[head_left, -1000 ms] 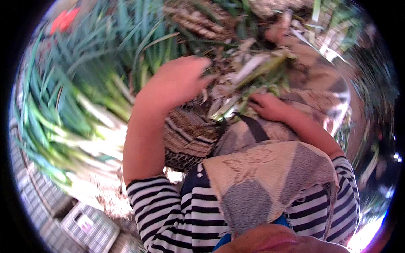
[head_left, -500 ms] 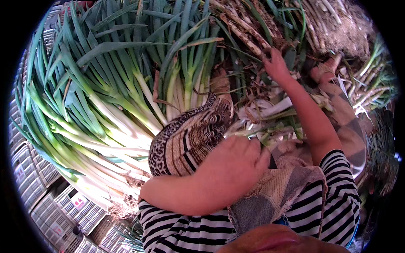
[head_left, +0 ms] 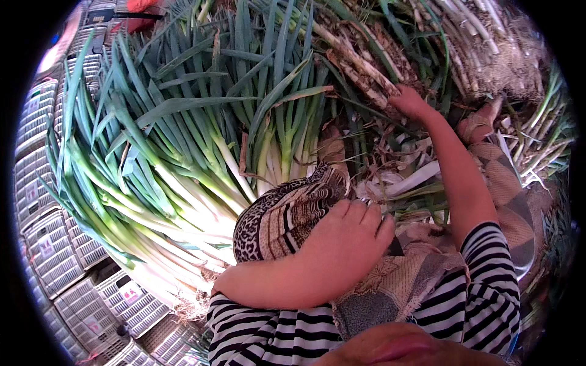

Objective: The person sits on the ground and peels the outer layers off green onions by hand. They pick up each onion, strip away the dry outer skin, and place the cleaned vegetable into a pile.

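Green leeks (head_left: 183, 140) under right hand (head_left: 410, 100).

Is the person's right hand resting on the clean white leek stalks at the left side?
No, the right hand reaches up to the dirty untrimmed leeks at the top, far from the clean leek pile.

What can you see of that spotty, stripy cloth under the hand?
The cloth is a soft-looking fabric, patterned in black and cream: leopard-like spots on its left side, thin wavy stripes on the rest. It is bunched into a rounded hump over something hidden beneath. It sits in the middle of the view, beside the white stalks of the leeks. The left hand rests on its right edge, fingers curled and touching it. Its lower edge is hidden behind the forearm.
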### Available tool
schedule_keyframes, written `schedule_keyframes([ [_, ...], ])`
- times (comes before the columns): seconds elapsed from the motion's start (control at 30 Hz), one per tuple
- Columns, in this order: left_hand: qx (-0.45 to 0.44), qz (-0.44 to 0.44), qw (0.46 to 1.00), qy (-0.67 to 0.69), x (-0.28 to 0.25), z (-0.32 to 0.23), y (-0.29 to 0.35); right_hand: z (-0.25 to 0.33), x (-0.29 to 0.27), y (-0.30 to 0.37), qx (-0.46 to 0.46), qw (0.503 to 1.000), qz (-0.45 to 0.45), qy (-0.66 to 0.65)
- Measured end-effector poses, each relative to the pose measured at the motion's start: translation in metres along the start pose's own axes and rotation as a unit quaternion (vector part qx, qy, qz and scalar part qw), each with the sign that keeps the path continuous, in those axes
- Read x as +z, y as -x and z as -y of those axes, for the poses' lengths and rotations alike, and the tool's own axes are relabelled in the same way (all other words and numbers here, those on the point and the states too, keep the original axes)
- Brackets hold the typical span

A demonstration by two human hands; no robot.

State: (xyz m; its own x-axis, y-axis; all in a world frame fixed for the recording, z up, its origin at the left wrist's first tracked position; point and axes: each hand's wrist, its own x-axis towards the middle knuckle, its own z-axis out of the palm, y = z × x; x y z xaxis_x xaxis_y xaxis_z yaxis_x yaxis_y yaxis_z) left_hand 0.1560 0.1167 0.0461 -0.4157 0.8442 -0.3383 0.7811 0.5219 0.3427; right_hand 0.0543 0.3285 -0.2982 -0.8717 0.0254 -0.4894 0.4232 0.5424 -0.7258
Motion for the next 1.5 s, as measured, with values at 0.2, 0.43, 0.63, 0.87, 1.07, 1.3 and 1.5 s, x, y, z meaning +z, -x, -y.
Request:
schedule_keyframes([
  [0.2, 0.011, -0.027, 0.999, 0.03, 0.013, -0.015, -0.001, 0.013, -0.045, 0.165, 0.073, 0.982, 0.104, -0.14],
  [0.43, -0.071, -0.031, 0.993, 0.09, 0.039, -0.008, -0.04, 0.044, -0.088, 0.352, 0.078, 0.945, 0.077, -0.309],
  [0.63, -0.251, -0.234, 0.714, 0.611, 0.03, 0.022, -0.07, 0.12, -0.111, 0.481, 0.015, 0.975, 0.034, -0.218],
  [0.87, 0.031, -0.356, 0.496, 0.792, -0.019, 0.025, -0.055, 0.096, -0.061, 0.478, -0.08, 0.993, -0.058, -0.068],
  [1.07, 0.013, -0.378, 0.412, 0.829, -0.012, 0.061, -0.037, 0.084, -0.005, 0.395, -0.081, 0.997, 0.009, 0.015],
  [1.3, 0.034, -0.294, 0.5, 0.814, -0.011, 0.04, 0.004, 0.16, -0.025, 0.313, -0.278, 0.921, -0.203, -0.181],
  [1.5, 0.119, -0.313, 0.495, 0.802, -0.004, 0.038, 0.005, 0.24, -0.031, 0.264, -0.359, 0.866, -0.139, -0.32],
])
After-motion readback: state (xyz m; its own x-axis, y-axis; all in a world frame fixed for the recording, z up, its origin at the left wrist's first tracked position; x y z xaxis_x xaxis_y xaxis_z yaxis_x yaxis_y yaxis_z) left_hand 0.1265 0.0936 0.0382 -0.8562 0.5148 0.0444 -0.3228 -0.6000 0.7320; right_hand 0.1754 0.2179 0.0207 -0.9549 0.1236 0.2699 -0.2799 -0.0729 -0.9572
